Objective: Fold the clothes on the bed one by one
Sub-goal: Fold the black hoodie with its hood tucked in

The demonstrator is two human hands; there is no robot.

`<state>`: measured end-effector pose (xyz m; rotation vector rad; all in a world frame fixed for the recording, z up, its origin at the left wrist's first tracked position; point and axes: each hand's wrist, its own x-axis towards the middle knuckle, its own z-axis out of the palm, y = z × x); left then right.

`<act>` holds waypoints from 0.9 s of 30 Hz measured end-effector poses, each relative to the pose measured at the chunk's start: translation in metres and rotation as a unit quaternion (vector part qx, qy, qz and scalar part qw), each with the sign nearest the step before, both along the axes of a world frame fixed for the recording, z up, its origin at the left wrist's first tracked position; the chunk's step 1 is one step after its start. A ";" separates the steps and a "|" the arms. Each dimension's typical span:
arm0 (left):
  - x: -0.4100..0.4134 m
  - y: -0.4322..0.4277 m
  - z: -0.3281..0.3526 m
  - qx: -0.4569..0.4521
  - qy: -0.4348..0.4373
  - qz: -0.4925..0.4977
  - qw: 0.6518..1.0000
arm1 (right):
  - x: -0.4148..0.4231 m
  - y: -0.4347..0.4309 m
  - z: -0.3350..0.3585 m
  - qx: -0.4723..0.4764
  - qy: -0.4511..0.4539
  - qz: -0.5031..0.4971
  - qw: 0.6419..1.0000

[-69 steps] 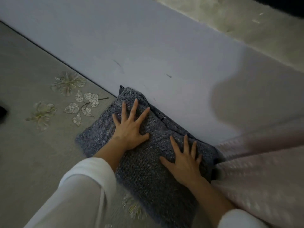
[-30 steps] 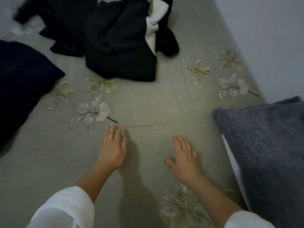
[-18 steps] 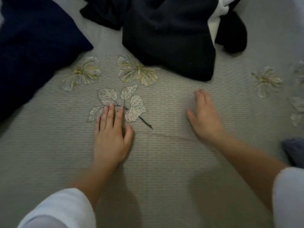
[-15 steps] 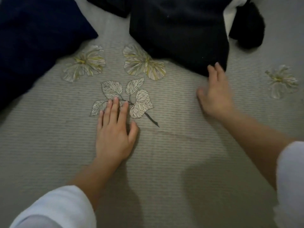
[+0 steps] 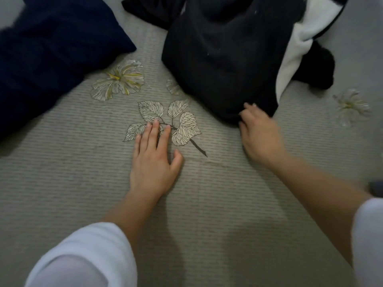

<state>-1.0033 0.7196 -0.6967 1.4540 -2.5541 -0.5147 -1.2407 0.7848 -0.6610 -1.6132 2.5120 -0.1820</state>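
Observation:
A crumpled black garment with a white panel lies at the top of the grey flower-printed bedspread. My right hand is at the garment's near edge, its fingers curled onto the black cloth and gripping it. My left hand rests flat on the bedspread, fingers straight, over a printed leaf sprig, holding nothing.
A dark navy pillow or folded cloth lies at the upper left. A sliver of the folded grey knit shows at the right edge. Printed flowers dot the bedspread.
The view turned from the folded grey knit to the black pile. My right hand reached forward and its fingers curled onto the black garment's edge. My left hand stayed flat on the bedspread.

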 end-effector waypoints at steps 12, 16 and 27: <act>0.091 0.116 0.040 0.132 0.093 -0.017 0.987 | 0.135 0.170 0.025 0.078 -0.205 0.054 0.974; 0.109 0.149 0.065 0.018 0.008 -0.273 0.962 | 0.166 0.222 0.050 0.132 -0.301 0.027 0.944; 0.101 0.187 0.133 0.461 0.094 -0.146 0.870 | 0.143 0.275 0.098 0.029 -0.547 -0.485 0.682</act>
